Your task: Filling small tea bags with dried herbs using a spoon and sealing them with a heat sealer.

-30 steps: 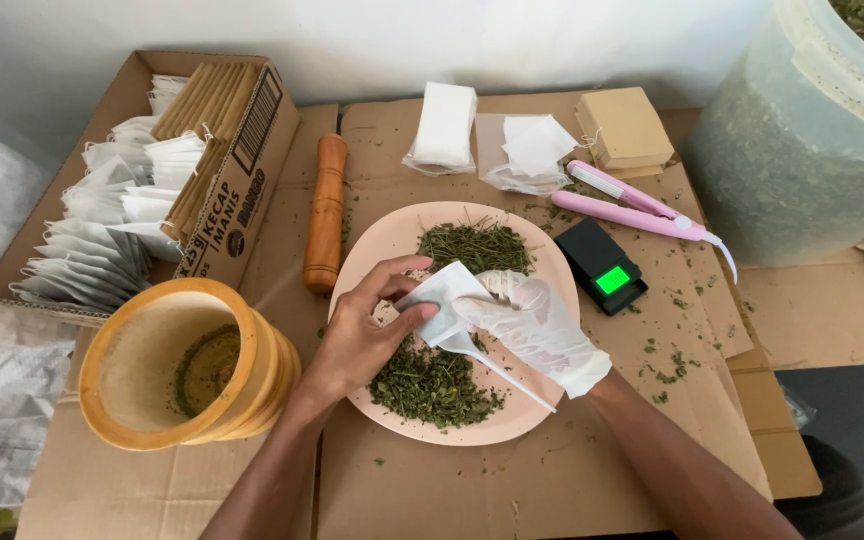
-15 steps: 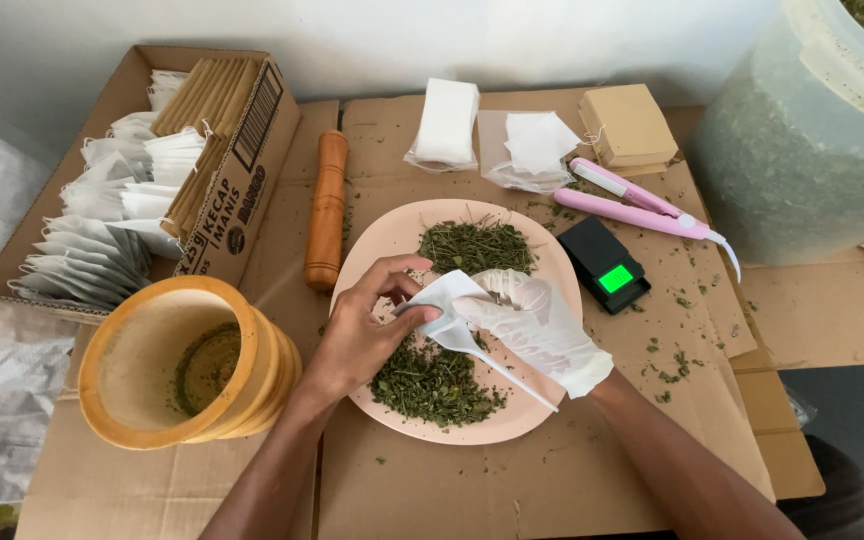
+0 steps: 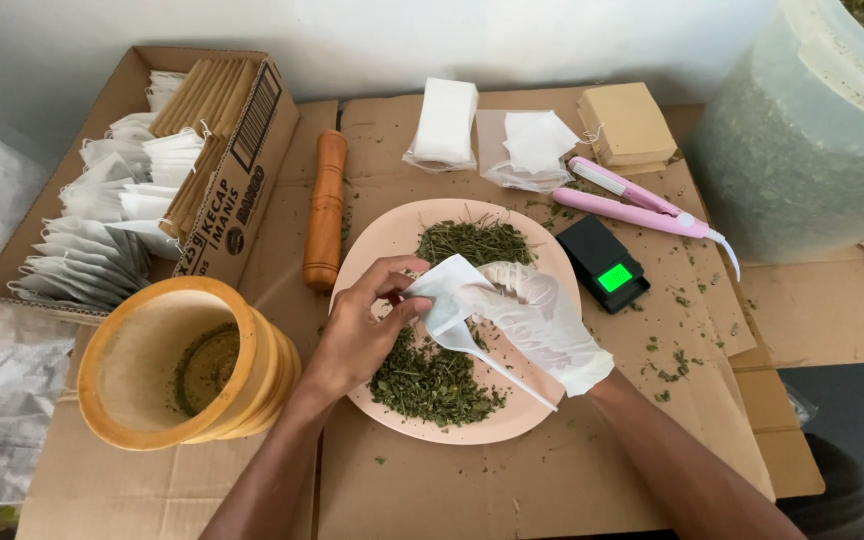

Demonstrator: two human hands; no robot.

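A small white filter bag (image 3: 444, 290) is held open above the pink plate (image 3: 542, 405) of dried green herbs (image 3: 432, 380). It is pinched by the bare left hand (image 3: 357, 335), while a white spoon (image 3: 497, 360) is gripped by the gloved right hand (image 3: 537, 315). A wooden mortar (image 3: 187, 365) stands left.

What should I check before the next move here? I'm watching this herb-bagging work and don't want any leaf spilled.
1. Small white bag held by both hands: ok, bare left hand and gloved right hand both pinch it.
2. Bag over the pink plate: ok.
3. Bag mouth open: cannot tell.
4. White spoon in right hand's grip: ok.
5. Dried herbs within reach on the plate: ok.
6. Black scale switched on: ok, display lit green.
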